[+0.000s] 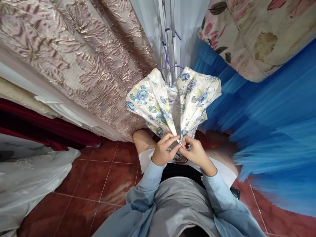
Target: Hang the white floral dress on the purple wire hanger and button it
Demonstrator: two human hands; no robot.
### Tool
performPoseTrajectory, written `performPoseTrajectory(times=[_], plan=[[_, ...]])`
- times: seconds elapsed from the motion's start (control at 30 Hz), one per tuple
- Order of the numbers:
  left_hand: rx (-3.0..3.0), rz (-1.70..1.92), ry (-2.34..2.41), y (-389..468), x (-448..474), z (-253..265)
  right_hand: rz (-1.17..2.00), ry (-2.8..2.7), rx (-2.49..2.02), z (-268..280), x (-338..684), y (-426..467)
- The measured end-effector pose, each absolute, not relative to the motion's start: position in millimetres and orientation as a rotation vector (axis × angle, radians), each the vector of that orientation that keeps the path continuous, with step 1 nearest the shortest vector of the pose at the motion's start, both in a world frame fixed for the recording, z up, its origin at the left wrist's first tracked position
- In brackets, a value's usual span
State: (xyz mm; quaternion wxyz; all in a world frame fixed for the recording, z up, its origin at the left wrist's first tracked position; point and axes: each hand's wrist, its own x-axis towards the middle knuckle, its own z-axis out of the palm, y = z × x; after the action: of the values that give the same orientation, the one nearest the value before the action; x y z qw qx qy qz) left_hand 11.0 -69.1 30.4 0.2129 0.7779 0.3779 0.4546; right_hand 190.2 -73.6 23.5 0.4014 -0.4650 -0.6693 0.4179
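Your left hand [163, 148] and right hand [195, 152] are both closed in pinches on the front edges of the floral garment [172, 98], fingertips meeting right at the centre where the two sides come together. It looks like a fastening there, though the detail between your fingers is too small to tell. To do this well, I'd judge you should keep both edges drawn level and taut towards you, and work one pinch while the other holds steady, so the cloth doesn't twist on the hanger.

Just above your grip the garment spreads open into two lapel-like flaps, hung on one purple hanger [168, 56]. Up beyond that is a pale sheer curtain [148, 26]. To the left of your grip hangs one beige embossed fabric [74, 49], with a dark red cloth [37, 128] and a white cloth [29, 177] lower down. To the right is one blue tulle fabric [271, 125] and a floral print cloth [259, 33] above it. Below your hands lies the red tiled floor [98, 187].
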Motion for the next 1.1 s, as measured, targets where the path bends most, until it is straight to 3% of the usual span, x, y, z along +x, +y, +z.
performPoseTrajectory(times=[0.2,0.4,0.7,1.1], plan=[[2.089,1.151,1.166,-73,24,38,1.068,-1.708,-1.184,17,193,-77],[1.973,1.352,1.327,-75,41,28,1.105,-1.685,-1.189,14,190,-77],[1.987,1.449,1.124,-72,29,26,1.122,-1.605,-1.141,7,191,-81],[2.143,1.159,1.064,-69,30,23,1.048,-1.625,-1.236,12,202,-78]])
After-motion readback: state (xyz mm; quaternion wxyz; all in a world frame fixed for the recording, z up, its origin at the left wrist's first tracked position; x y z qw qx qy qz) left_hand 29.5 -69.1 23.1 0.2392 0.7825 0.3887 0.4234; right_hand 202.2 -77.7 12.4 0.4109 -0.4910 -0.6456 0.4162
